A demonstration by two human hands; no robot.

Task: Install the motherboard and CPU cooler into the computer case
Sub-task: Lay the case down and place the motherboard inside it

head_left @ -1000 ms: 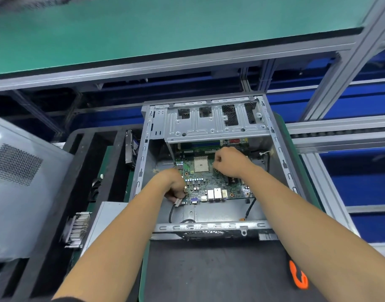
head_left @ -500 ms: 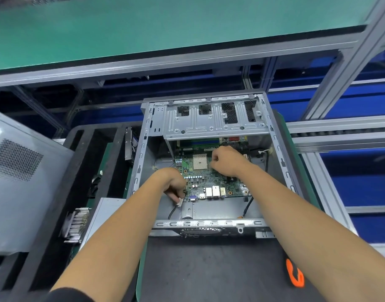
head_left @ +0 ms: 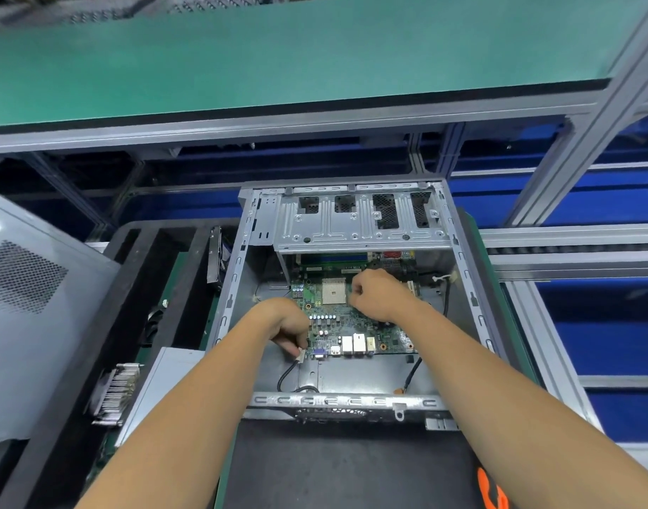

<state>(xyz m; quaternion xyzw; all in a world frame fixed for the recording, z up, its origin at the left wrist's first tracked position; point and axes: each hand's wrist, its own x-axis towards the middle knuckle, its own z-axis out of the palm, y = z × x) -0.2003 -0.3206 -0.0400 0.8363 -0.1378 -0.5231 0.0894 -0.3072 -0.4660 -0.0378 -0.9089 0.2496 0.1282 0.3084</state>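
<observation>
Green fibreglass, thin and studded with parts: the motherboard (head_left: 346, 321) lies inside the open computer case (head_left: 462, 259), its far edge tucked beneath the grey drive cage (head_left: 359, 222), its port row facing the near wall.

In the head view, the only one, the left hand (head_left: 287, 326) sits at the board's near left corner with fingers curled; they seem to pinch a small white connector (head_left: 300, 356) on a black cable (head_left: 284, 378), though what exactly they hold is hard to tell. The right hand (head_left: 375, 293) rests beside the pale CPU socket (head_left: 332, 291), fingers curled tight; whether they grip the board or a small part, I cannot tell.

The board is probably light and fairly stiff, yet it would flex if pushed mid-span, and the socket and solder joints are fragile. Bare edges and corners look the safest holds.

A finned CPU cooler (head_left: 115, 393) waits outside the case at left, likely heavier, with sharp-edged fins; its sides seem best to grasp.
</observation>
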